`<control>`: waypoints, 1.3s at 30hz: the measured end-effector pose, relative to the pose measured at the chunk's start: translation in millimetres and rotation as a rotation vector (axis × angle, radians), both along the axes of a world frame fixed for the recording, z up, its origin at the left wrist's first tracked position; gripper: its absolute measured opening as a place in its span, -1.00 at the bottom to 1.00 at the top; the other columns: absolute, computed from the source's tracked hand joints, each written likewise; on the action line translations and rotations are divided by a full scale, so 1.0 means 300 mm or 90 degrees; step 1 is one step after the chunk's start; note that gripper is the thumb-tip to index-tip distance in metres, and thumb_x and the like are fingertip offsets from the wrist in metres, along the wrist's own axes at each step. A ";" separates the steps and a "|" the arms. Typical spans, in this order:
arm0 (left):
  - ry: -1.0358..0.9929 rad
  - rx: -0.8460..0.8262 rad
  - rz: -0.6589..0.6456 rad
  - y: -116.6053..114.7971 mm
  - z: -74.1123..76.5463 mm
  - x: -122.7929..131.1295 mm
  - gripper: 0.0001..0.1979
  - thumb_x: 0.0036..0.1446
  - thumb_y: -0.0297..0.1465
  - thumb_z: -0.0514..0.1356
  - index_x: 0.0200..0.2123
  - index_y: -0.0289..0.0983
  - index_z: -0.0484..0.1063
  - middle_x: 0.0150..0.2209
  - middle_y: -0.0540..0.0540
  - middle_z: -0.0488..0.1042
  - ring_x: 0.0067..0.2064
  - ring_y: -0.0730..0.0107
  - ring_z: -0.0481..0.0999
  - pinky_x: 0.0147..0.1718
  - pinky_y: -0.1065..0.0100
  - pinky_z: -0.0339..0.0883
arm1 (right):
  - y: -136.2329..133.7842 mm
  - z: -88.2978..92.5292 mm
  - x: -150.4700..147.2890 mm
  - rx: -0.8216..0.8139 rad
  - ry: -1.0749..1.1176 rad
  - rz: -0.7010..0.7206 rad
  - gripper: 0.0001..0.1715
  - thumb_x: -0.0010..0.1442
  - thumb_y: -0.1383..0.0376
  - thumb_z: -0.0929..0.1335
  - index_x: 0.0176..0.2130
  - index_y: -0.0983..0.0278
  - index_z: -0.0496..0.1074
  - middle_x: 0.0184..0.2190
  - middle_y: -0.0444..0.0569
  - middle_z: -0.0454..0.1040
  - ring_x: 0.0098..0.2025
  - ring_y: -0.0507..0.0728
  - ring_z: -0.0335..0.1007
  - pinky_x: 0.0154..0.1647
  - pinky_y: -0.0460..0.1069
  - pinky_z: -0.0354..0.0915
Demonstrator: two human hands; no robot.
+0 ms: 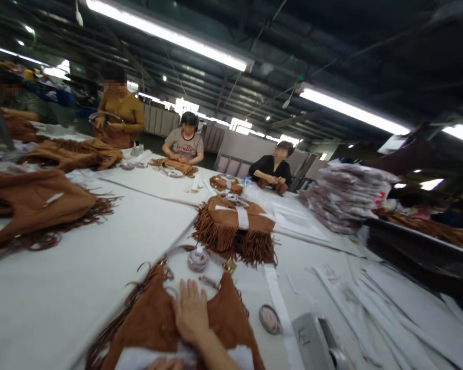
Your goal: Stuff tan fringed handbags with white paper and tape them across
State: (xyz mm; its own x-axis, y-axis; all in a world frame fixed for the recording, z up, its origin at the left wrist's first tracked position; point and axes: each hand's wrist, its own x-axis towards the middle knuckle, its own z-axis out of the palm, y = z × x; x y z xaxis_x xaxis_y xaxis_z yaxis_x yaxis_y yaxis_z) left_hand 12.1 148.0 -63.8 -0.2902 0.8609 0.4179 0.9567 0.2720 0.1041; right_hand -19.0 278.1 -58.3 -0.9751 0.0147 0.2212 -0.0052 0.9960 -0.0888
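Observation:
A brown suede fringed handbag [142,321] lies in front of me at the bottom of the head view, its two pointed upper corners directed away from me. My right hand [192,311] rests flat on the middle of it, fingers stretched out. White paper or film [139,358] crosses the lower part of the bag. Only a sliver of my left hand [165,364] shows at the bottom edge, by this white sheet; its fingers are mostly hidden. Beyond the bag's upper edge lies a wrapped coil [198,258], with strap and metal fittings around it.
A stack of fringed brown bags [241,218] stands ahead. On the right are a second coil [270,318], a grey metal box [318,341], white strips [345,313] and a pile of plastic-wrapped goods [343,195]. Another brown bag [42,205] lies left. Several people work across the table.

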 end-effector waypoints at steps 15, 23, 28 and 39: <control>-0.178 -0.095 0.019 -0.186 0.105 0.150 -0.62 0.16 -0.41 0.07 0.07 -0.33 0.29 0.14 -0.21 0.30 0.20 0.16 0.20 0.22 0.11 0.09 | 0.029 0.119 0.420 -0.042 -0.085 0.185 -0.45 0.31 0.18 0.21 0.25 0.20 0.13 0.27 0.17 0.16 0.30 0.31 0.04 0.26 0.46 -0.15; -0.200 -0.142 0.030 -0.221 0.117 0.173 -0.37 0.19 -0.17 0.07 0.25 -0.31 0.04 0.26 -0.24 0.17 0.27 0.11 0.09 0.26 0.01 -0.13 | 0.003 0.246 0.736 -0.164 -0.198 0.454 -0.18 -0.02 0.47 0.27 0.22 0.10 0.18 0.26 -0.01 0.21 0.28 0.20 0.08 0.28 0.19 0.06; -0.200 -0.151 0.015 -0.225 0.112 0.160 -0.35 0.17 -0.15 0.10 0.25 -0.32 0.04 0.26 -0.24 0.17 0.29 0.11 0.07 0.25 0.04 -0.12 | -0.050 0.136 0.776 -0.144 -0.173 0.398 -0.40 0.11 0.49 0.24 0.13 0.16 0.28 0.12 0.04 0.38 0.13 0.19 0.27 0.20 0.20 0.15; -0.185 -0.158 0.004 -0.222 0.125 0.164 -0.41 0.21 -0.18 0.08 0.23 -0.29 0.07 0.26 -0.26 0.16 0.28 0.07 0.06 0.22 0.02 -0.08 | -0.089 0.137 0.698 -0.364 0.060 0.163 -0.73 0.19 0.41 0.23 -0.26 0.18 0.47 -0.39 -0.10 0.55 -0.35 0.09 0.44 -0.34 -0.01 0.29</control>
